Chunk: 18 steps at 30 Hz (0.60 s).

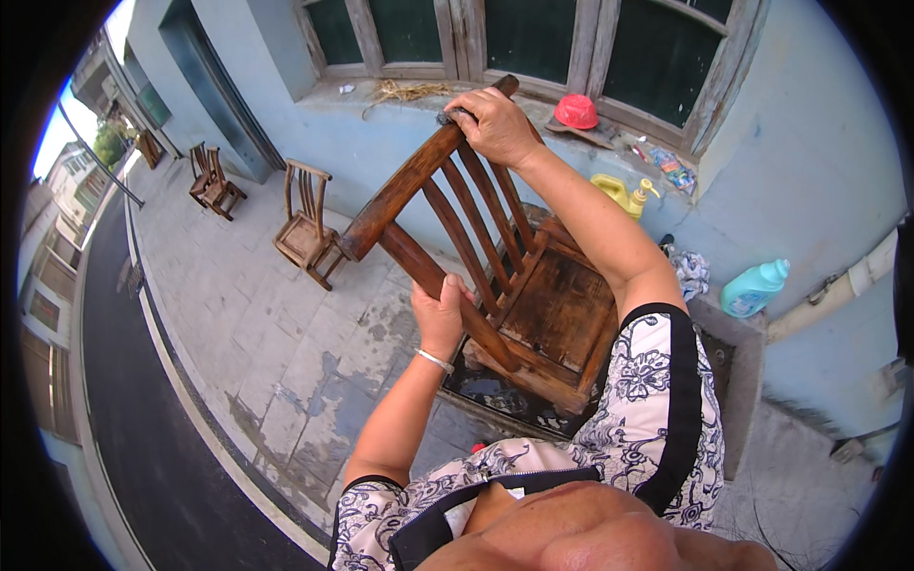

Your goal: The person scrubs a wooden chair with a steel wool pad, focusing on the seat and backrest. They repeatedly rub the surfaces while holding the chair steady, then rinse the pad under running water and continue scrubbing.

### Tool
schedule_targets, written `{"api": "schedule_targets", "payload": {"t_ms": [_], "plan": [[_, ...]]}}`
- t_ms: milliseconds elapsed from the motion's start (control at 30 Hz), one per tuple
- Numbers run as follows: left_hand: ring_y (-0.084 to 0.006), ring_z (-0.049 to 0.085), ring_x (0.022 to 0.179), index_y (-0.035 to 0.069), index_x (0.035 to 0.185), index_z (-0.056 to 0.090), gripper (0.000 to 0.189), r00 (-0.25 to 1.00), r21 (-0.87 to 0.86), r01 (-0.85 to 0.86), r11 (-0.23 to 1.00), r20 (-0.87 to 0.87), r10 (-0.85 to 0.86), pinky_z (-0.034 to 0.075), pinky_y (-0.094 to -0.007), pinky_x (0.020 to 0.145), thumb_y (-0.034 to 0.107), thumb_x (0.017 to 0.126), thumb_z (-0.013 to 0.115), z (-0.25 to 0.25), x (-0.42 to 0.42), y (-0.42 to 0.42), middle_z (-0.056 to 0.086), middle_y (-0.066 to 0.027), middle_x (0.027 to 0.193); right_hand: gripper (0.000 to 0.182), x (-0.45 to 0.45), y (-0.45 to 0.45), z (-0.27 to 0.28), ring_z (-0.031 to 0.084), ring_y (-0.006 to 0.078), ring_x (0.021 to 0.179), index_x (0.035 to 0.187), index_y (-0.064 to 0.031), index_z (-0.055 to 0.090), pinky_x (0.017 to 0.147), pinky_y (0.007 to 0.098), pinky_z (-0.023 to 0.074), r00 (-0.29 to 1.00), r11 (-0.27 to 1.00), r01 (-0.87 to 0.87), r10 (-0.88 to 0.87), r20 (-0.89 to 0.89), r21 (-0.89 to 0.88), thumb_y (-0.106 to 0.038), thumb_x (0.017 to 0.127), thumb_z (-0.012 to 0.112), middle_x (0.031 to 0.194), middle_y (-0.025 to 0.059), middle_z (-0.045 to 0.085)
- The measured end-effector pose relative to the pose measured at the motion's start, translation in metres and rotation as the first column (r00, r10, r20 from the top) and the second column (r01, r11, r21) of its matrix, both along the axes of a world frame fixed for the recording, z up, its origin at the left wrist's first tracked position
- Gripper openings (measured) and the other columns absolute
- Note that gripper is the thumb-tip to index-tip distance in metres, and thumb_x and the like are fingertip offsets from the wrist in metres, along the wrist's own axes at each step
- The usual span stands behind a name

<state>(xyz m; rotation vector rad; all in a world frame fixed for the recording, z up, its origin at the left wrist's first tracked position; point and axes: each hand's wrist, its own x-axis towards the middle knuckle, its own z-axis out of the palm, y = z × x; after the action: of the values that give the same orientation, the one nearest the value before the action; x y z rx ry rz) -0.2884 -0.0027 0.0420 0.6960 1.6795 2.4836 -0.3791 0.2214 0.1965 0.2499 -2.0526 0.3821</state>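
Note:
A wet brown wooden chair (550, 307) with a slatted back stands tilted before me over a shallow stone basin (493, 425). Dark water (500, 392) shows beneath the seat. My left hand (439, 314) is wrapped around the chair's near back post, thumb upward. On the thick top rail (407, 189) lies my right hand (498, 127), pressing a dark scouring pad (447, 116), perhaps steel wool, against the wood near its far end. Most of the pad is hidden under the fingers.
Beyond the basin are a yellow pump bottle (638, 200), a crumpled bag (691, 273) and a turquoise detergent bottle (755, 287). A red bowl (575, 112) sits on the window ledge. Another wooden chair (308, 228) stands on the paving, beside a road (128, 400).

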Motion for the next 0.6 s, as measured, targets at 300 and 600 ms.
{"api": "schedule_targets", "payload": {"t_ms": [300,600], "plan": [[-0.0165,0.060,0.062,0.005,0.098,0.047,0.020,0.999,0.015,0.007,1.000,0.032,-0.007,0.051,-0.0295,0.058,0.021,0.099,0.059,-0.001,0.006,0.002,0.058,-0.0062,0.075,0.018,-0.056,0.106,0.011,0.064,0.0326,0.100,0.102,-0.0185,0.071,0.087,0.0443,0.0530,0.878,0.899,0.438,-0.426,0.220,-0.009,-0.028,0.091,0.059,0.108,0.0066,0.071],[-0.0155,0.060,0.058,0.004,0.096,0.045,0.018,0.998,0.070,-0.009,0.998,0.061,0.005,0.050,-0.0298,0.054,0.015,0.096,0.060,0.005,0.002,0.002,0.058,-0.0053,0.071,0.010,0.018,-0.060,0.007,0.063,0.0288,0.096,0.090,-0.0131,0.072,0.085,0.0401,0.0524,0.991,0.998,-0.055,0.049,0.124,0.043,-0.018,0.087,0.064,0.094,0.0053,0.072]]}}
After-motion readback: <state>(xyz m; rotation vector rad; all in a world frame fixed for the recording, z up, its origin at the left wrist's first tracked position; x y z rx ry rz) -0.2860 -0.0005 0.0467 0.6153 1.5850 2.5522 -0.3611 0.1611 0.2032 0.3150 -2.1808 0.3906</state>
